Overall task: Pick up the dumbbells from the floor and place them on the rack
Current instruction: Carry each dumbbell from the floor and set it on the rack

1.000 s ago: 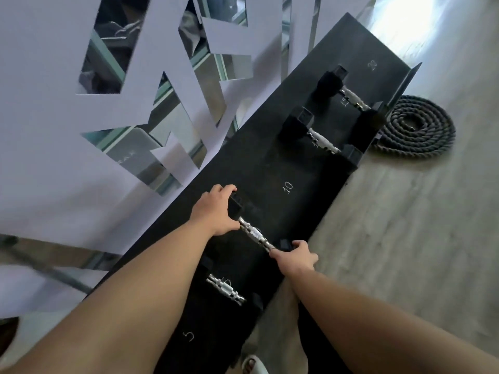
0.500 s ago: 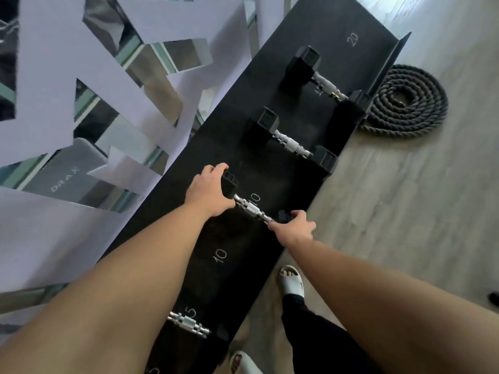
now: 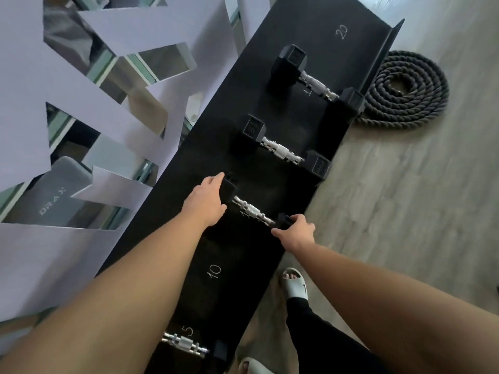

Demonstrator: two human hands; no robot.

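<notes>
A black dumbbell (image 3: 252, 212) with a chrome handle lies across the black rack (image 3: 310, 44), near a chalked number. My left hand (image 3: 206, 199) is wrapped over its far black head. My right hand (image 3: 295, 234) grips the near head at the rack's front edge. Beyond it on the rack lie two larger dumbbells, one in the middle (image 3: 282, 151) and one farther back (image 3: 316, 86). A small dumbbell (image 3: 186, 344) rests at the rack's near end by the "5" mark.
A coiled dark battle rope (image 3: 407, 90) lies on the wooden floor right of the rack's far end. A white cut-out wall panel with mirrors (image 3: 81, 117) runs along the rack's left side. My sandalled foot (image 3: 295, 283) stands by the rack's front edge.
Both hands have carried the dumbbell farther along the rack, past the "10" mark and closer to the middle dumbbell. The small dumbbell is left farther behind.
</notes>
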